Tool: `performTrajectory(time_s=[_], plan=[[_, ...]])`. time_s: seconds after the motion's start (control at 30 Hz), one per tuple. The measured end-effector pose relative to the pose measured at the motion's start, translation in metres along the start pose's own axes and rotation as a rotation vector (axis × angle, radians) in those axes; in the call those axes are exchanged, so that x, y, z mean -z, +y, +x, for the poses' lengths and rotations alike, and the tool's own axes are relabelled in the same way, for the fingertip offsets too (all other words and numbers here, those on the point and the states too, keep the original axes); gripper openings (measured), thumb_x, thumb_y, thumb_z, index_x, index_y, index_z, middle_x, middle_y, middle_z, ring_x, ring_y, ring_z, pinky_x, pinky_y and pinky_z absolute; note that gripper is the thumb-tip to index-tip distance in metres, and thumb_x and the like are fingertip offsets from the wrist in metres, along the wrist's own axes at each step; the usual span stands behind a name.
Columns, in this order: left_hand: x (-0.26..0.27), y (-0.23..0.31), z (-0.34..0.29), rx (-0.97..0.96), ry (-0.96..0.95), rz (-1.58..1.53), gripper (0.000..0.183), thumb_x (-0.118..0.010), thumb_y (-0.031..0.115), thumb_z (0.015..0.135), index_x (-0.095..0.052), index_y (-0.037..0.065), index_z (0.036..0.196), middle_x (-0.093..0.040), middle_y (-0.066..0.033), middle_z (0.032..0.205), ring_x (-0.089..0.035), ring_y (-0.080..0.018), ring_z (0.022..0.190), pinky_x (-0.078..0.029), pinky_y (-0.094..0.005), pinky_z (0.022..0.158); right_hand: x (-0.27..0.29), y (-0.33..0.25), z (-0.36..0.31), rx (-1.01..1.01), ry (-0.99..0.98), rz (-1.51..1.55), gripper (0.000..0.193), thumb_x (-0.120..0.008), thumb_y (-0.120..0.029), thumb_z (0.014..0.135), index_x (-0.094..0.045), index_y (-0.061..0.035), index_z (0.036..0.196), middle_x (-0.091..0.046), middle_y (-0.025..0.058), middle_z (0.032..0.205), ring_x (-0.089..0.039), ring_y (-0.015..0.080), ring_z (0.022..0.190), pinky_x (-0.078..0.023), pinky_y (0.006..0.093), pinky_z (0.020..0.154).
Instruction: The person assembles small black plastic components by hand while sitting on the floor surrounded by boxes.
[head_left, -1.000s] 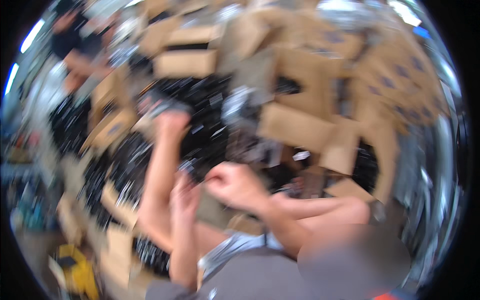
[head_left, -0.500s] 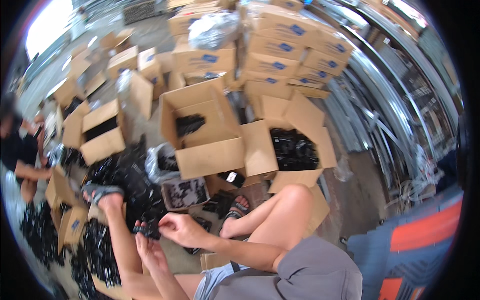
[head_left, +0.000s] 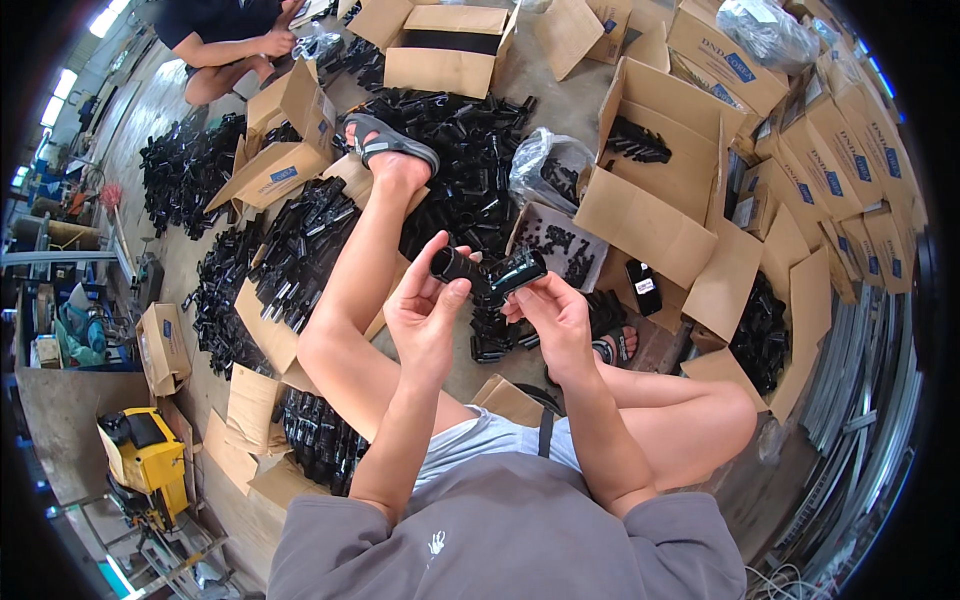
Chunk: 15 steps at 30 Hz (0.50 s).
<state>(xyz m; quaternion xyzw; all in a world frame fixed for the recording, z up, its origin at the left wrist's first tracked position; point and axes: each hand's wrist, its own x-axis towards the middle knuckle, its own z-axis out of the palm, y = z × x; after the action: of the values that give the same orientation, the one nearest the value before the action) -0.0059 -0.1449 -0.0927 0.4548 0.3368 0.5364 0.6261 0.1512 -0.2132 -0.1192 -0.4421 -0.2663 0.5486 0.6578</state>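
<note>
In front of my lap, my left hand (head_left: 425, 305) grips a short, black, glossy tubular part (head_left: 455, 265) between thumb and fingers. My right hand (head_left: 553, 315) pinches a second black curved part (head_left: 516, 272) just to its right. Their inner ends meet or overlap; I cannot tell whether they are joined. Beyond my hands lies a big heap of similar black parts (head_left: 465, 170). A shallow box of small black pieces (head_left: 592, 235) stands to the right of that heap, beside a clear plastic bag (head_left: 545, 165).
A large open carton (head_left: 645, 225) stands ahead to the right, near another carton of black parts (head_left: 765, 330). Stacked cartons (head_left: 840, 170) and metal profiles (head_left: 865, 390) line the right. Further heaps (head_left: 190, 165) and a yellow machine (head_left: 160, 460) are left. A co-worker (head_left: 225, 45) crouches at far left.
The view has turned left and down, so surroundings sit further right. My hands have come level in front of me, with the black parts now seen as two pieces side by side.
</note>
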Motion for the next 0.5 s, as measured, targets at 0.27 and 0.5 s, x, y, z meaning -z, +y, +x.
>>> performTrajectory(time_s=[0.27, 0.5], plan=[[-0.018, 0.019, -0.009, -0.034, -0.07, 0.093, 0.061, -0.074, -0.003, 0.092, -0.048, -0.007, 0.147, -0.068, -0.0197, 0.128, -0.069, -0.0245, 0.116, -0.054, -0.0316, 0.099, 0.014, -0.006, -0.008, 0.006, -0.081, 0.099, 0.018, -0.063, -0.012, 0.104, -0.064, 0.0015, 0.117, -0.071, 0.0076, 0.099, -0.068, 0.0133, 0.089, -0.056, 0.0293, 0.08], [-0.015, 0.027, -0.009, -0.085, -0.16, 0.068, 0.061, -0.073, -0.005, 0.091, -0.048, -0.008, 0.147, -0.068, -0.0205, 0.128, -0.067, -0.028, 0.119, -0.056, -0.0369, 0.101, 0.011, -0.001, -0.011, -0.031, -0.109, 0.272, 0.019, -0.061, -0.012, 0.105, -0.065, 0.0003, 0.118, -0.071, 0.0099, 0.102, -0.068, 0.0165, 0.09, -0.055, 0.0317, 0.079]])
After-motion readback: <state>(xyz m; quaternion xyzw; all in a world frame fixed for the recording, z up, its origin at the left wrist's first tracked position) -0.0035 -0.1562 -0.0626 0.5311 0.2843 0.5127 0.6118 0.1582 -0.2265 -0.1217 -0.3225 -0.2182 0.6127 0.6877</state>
